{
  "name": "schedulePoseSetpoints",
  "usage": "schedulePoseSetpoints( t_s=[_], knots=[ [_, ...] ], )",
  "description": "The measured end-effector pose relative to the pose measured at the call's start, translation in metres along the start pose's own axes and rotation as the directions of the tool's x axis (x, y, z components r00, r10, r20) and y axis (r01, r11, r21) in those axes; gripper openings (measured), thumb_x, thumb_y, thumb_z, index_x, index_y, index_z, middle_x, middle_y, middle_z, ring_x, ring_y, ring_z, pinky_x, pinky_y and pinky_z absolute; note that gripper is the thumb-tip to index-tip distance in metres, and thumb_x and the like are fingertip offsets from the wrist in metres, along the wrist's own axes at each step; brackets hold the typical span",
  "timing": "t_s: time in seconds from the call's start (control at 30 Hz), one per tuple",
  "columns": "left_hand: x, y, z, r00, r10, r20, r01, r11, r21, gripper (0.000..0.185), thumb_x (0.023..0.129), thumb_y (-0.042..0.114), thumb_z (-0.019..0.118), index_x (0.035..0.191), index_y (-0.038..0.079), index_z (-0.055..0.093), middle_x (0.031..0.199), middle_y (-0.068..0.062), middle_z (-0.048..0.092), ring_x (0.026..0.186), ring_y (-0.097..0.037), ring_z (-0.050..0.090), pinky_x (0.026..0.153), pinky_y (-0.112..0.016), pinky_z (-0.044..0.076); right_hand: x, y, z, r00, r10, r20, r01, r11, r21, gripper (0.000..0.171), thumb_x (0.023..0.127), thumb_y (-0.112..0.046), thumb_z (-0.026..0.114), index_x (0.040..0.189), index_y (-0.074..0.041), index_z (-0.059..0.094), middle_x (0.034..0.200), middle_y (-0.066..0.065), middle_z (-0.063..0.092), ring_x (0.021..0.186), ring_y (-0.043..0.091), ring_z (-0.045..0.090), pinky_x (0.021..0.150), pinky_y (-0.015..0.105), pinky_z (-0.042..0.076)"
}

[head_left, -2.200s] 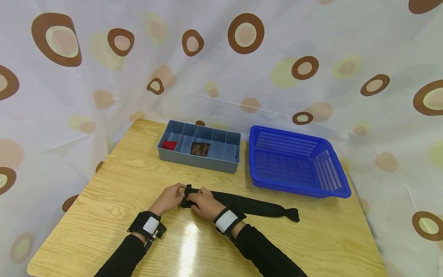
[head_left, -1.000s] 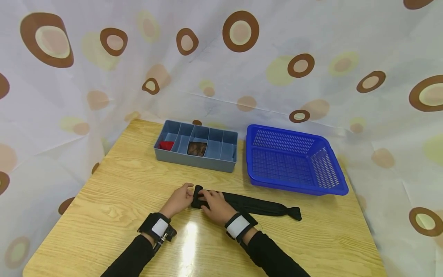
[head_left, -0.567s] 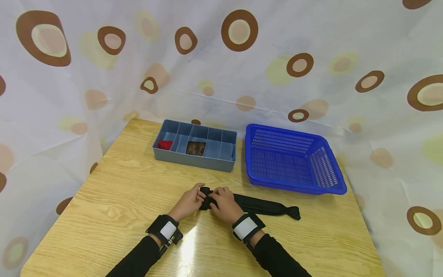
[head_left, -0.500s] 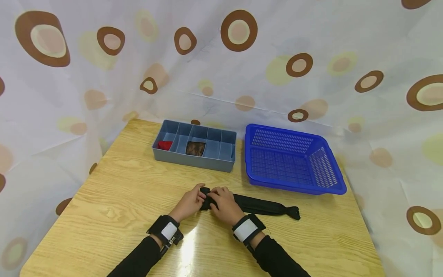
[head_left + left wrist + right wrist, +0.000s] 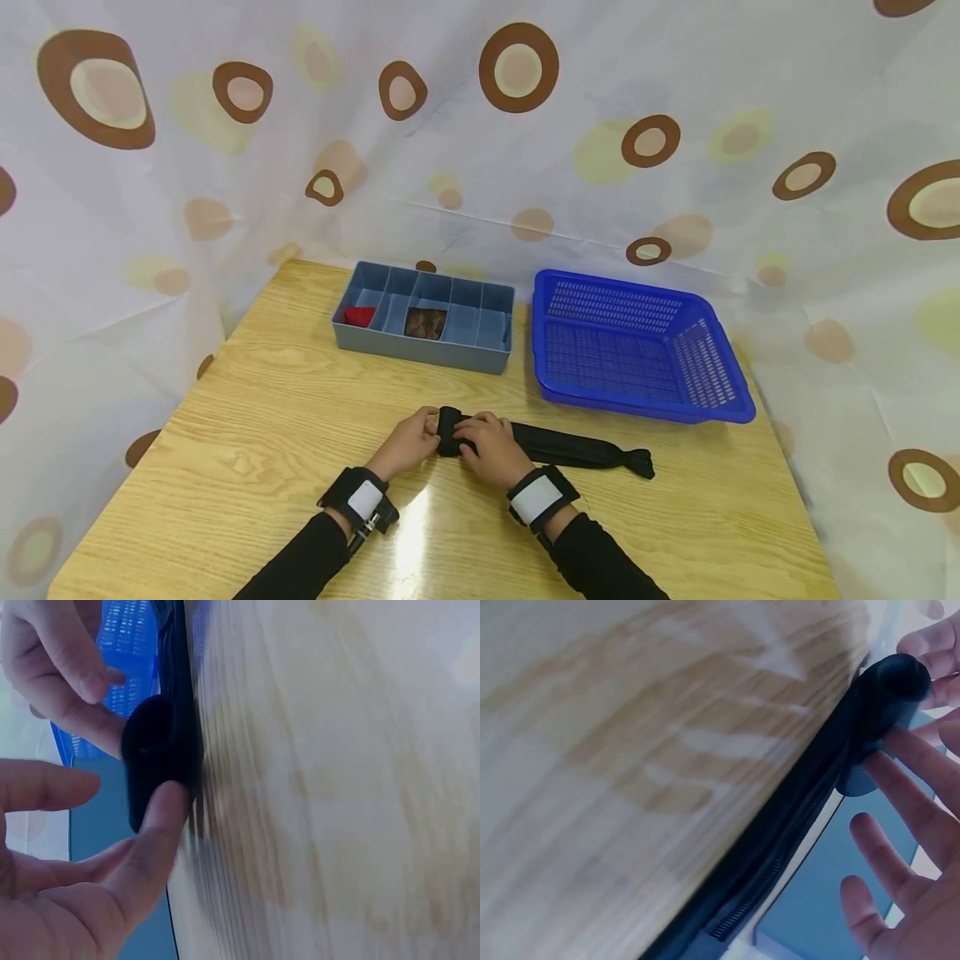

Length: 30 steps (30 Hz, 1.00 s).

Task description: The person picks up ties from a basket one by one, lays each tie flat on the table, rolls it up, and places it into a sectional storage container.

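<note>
A long black stocking [image 5: 570, 446] lies flat across the table, its left end wound into a roll [image 5: 448, 431] and its right end bunched and flared. My left hand [image 5: 408, 442] is at the roll's left side; in the left wrist view one finger [image 5: 159, 817] touches the roll's lower edge while the others stand apart from it. From the right, my right hand [image 5: 492, 450] lies over the stocking just behind the roll. In the right wrist view two fairly straight fingers [image 5: 911, 787] touch the roll [image 5: 885, 697], and the other fingers are spread.
A grey-blue divided box [image 5: 423, 354] stands at the back, with a red folded cloth [image 5: 360, 317] and a brown folded cloth [image 5: 426, 323] in separate compartments. Right of it sits a blue mesh basket [image 5: 645, 406]. A patterned curtain [image 5: 450, 167] hangs behind the wooden table [image 5: 285, 392].
The rolled end and both hands have shifted right along the stocking, and the roll looks more compact. In the last half second my left fingers have loosened and drawn slightly back from it.
</note>
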State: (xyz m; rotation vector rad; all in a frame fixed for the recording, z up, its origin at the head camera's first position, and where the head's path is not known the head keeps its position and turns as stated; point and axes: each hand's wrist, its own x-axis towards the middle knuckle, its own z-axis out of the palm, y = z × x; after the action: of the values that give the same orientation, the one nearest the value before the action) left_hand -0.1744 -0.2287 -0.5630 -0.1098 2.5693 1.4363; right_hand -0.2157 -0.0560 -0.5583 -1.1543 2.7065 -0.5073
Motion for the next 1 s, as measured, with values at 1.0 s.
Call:
schedulePoseSetpoints(
  t_s=[1.0],
  knots=[
    [0.01, 0.026, 0.04, 0.994, 0.108, -0.019, -0.109, 0.994, -0.01, 0.054, 0.09, 0.002, 0.054, 0.138, -0.007, 0.034, 0.116, -0.024, 0.052, 0.101, -0.033, 0.057, 0.08, -0.04, 0.05, -0.03, 0.027, -0.006, 0.986, 0.067, -0.15, -0.068, 0.998, -0.003, 0.016, 0.089, -0.014, 0.062, 0.102, -0.01, 0.071, 0.111, 0.005, 0.068, 0.105, 0.026, 0.056, 0.086, 0.046, 0.041]
  ],
)
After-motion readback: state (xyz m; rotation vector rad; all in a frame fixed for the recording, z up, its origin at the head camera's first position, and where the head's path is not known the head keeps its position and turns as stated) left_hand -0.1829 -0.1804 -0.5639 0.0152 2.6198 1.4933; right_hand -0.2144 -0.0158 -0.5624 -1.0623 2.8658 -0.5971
